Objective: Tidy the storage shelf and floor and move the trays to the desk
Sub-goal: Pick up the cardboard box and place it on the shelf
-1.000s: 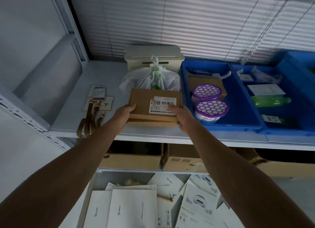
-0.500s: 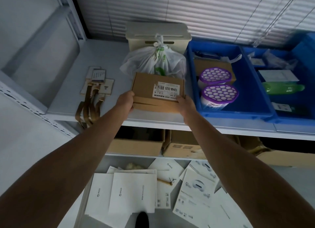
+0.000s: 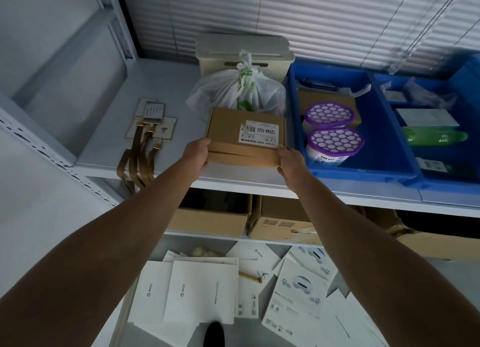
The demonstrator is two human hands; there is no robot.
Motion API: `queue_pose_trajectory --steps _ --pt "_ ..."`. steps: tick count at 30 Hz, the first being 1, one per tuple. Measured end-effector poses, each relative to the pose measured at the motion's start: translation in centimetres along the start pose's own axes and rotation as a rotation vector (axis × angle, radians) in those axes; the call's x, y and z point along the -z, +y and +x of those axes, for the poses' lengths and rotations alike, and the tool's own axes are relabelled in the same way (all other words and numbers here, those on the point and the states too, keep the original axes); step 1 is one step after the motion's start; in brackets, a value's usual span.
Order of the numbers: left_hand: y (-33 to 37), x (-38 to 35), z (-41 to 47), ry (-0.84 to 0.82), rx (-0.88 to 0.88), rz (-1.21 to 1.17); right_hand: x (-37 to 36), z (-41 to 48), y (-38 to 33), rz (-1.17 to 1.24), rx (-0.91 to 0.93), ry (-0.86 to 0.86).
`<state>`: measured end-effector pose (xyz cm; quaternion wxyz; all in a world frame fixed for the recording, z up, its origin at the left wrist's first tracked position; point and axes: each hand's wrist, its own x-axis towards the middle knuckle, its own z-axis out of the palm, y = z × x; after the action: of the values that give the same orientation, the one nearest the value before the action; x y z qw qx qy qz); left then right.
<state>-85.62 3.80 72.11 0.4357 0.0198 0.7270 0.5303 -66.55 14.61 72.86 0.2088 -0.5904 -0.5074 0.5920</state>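
Note:
A flat brown cardboard box [image 3: 233,131] with a white barcode label rests on the white shelf [image 3: 161,92], just in front of a knotted plastic bag [image 3: 228,89]. My left hand [image 3: 196,156] grips its near left corner and my right hand [image 3: 289,159] grips its near right corner. A second flat brown box lies under it. To the right stand two blue trays [image 3: 389,152], the nearer one holding two purple-lidded tubs [image 3: 333,141], the farther one [image 3: 467,92] a green bottle and packets. White boxes and leaflets [image 3: 200,289] lie scattered on the floor below.
A cream lidded bin [image 3: 244,50] stands behind the bag against the blinds. Badges on brown lanyards [image 3: 148,128] hang over the shelf's front edge at left. Open cardboard cartons [image 3: 280,217] fill the lower shelf. A dark shoe tip [image 3: 214,335] shows at the bottom.
Both hands have pushed the brown box farther back on the shelf, up against the plastic bag. The view has tilted down and shows more floor.

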Motion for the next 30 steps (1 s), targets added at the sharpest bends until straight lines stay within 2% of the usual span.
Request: queue_pose_trajectory --steps 16,22,25,26,28,30 --pt "-0.6 -1.2 0.6 -0.048 0.005 -0.011 1.5 -0.5 0.0 0.054 -0.032 -0.011" --pt "-1.6 -0.3 -1.3 0.057 -0.161 0.077 2.4 -1.5 1.3 -0.079 -0.002 -0.025" --pt "-5.1 0.8 -3.8 0.142 -0.244 0.158 3.6 -3.5 2.9 -0.219 0.077 -0.074" --pt "-6.8 1.2 -5.1 0.158 -0.25 0.164 4.2 -4.9 4.0 -0.199 0.115 -0.102" --pt "-10.5 1.8 -8.3 0.091 -0.212 0.107 5.4 -8.4 6.9 -0.124 0.16 -0.169" --pt "-15.0 2.4 -11.4 0.01 -0.134 0.143 6.6 -11.8 11.0 -0.133 0.124 -0.221"
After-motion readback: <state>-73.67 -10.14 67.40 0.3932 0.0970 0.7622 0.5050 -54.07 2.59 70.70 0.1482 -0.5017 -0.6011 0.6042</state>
